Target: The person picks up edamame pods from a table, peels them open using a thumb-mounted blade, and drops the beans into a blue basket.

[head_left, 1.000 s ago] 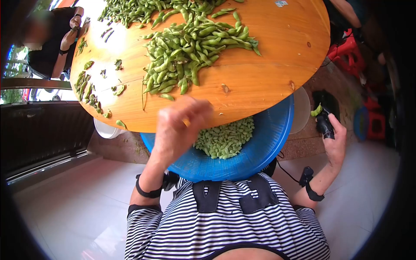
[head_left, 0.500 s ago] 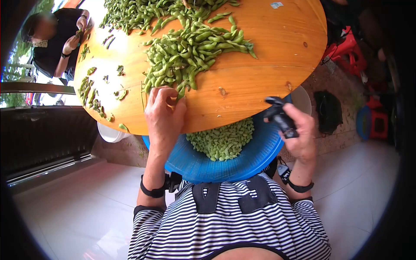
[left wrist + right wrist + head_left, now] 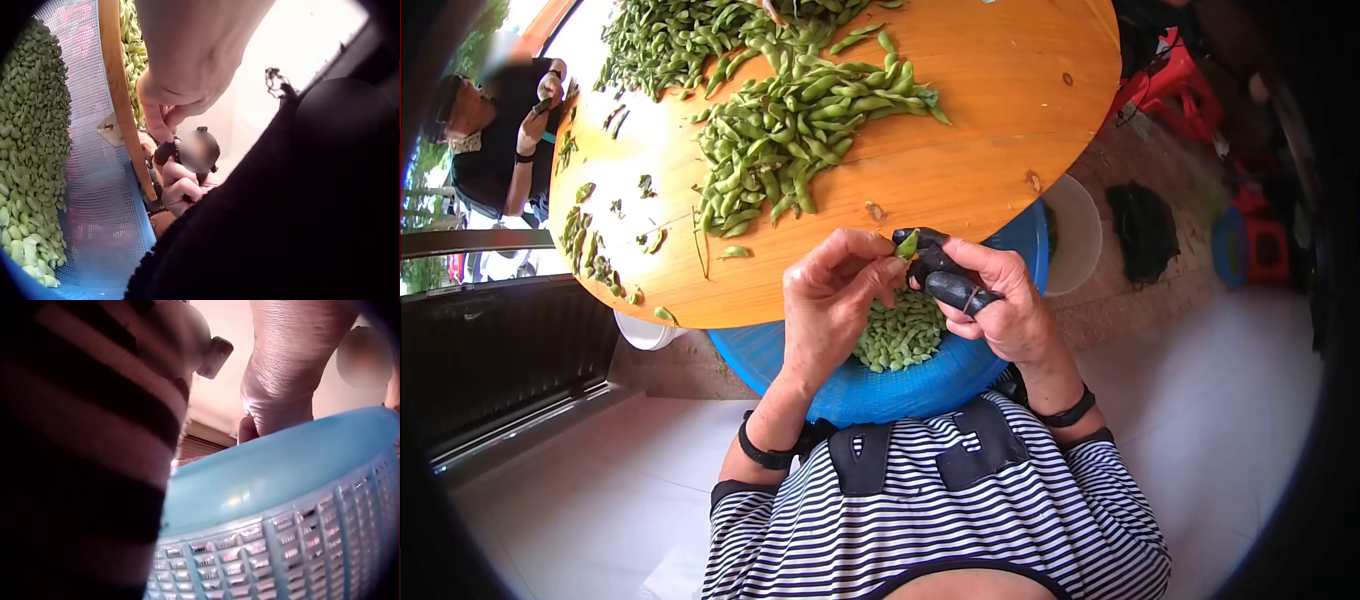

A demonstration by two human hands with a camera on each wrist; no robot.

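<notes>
A green soybean pod stands between the two hands, over the table's near edge in the head view. My left hand pinches it with thumb and fingertips. My right hand meets it from the other side, its black-covered fingers curled against the pod. Below the hands is a blue mesh basket with many shelled green beans. On the wooden table lies a large heap of unshelled pods. In the right wrist view, the basket's rim hides most of the right hand.
Another person sits at the table's far left, hands together. Loose pods and leaf scraps lie along the left edge. A white bucket stands below there. On the right are a pale tub, a dark bag-like heap and red stools.
The right hand, out at the far right with a green pod at its fingers one second ago, has come in to the middle. The left hand has moved from the pod heap to meet it, pinching a pod.
</notes>
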